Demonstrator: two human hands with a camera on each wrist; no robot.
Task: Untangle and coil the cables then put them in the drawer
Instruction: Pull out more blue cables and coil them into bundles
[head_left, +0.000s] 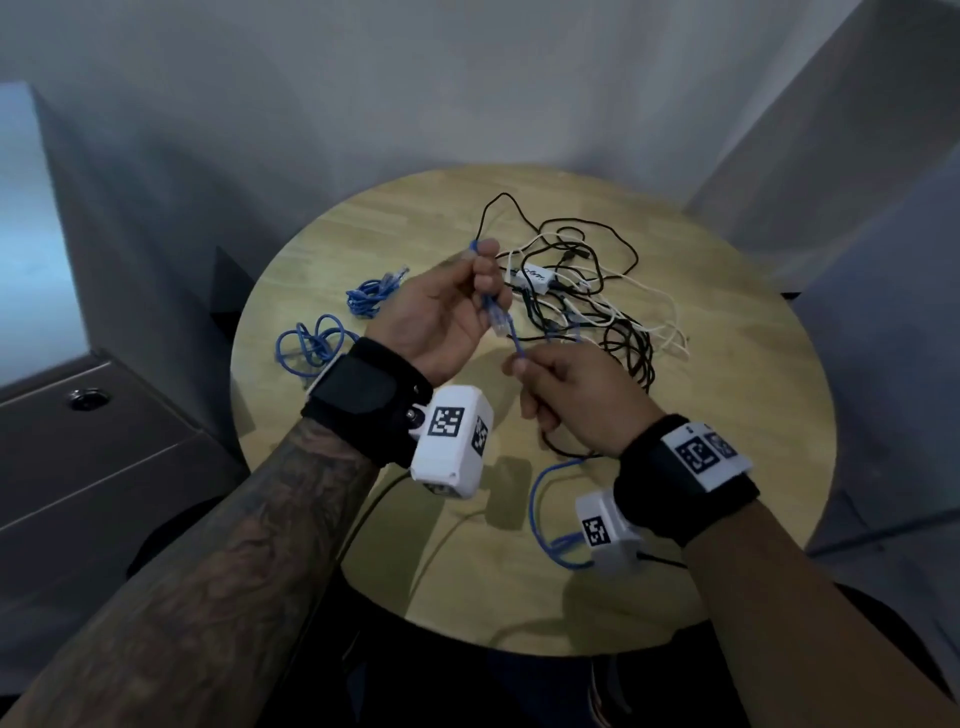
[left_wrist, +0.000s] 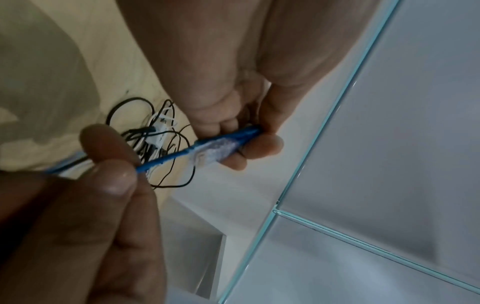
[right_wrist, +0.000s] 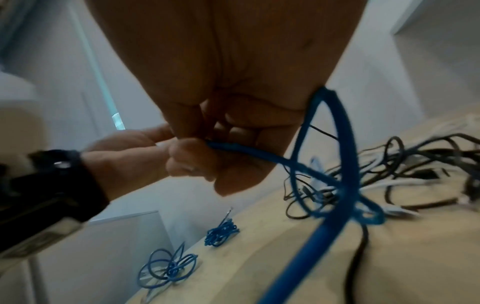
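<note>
My left grip (head_left: 457, 306) is clenched around a thin round blue cable (head_left: 511, 338) near its clear plastic plug (left_wrist: 215, 151); my right grip (head_left: 566, 395) pinches the same cable just nearer me, its slack looping down under my right wrist. Beyond lies a black-and-white cable tangle (head_left: 587, 291) on the round pale wooden surface (head_left: 727, 415). Two blue bundles (head_left: 337, 322) lie far left.

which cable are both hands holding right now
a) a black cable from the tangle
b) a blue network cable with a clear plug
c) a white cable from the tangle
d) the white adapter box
b: the left hand grips the blue network cable with a clear plug near its plug, and the right hand pinches the same cable lower down.
</note>
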